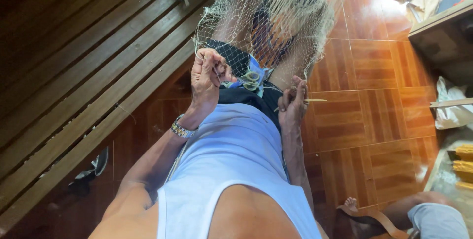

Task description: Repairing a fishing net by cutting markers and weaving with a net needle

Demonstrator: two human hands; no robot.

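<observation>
At far left a wooden wall (74, 71) slopes away, a dark sandal (93, 167) at its foot. My left hand (207, 79), a metal watch (183, 129) at the wrist, is closed with fingertips pinched on a strand of the net (266, 17), which hangs from above and drapes over my lap. To mend well, I judge I should keep that mesh taut and square while the knot is drawn snug. My right hand (293, 103) is curled shut around a thin pale needle (313, 100) pointing right, just beside the net's lower edge. Further right lies tiled floor (374, 96), a white bag (451, 103) crumpled by a bench; no labels or signs show that I can make out
</observation>
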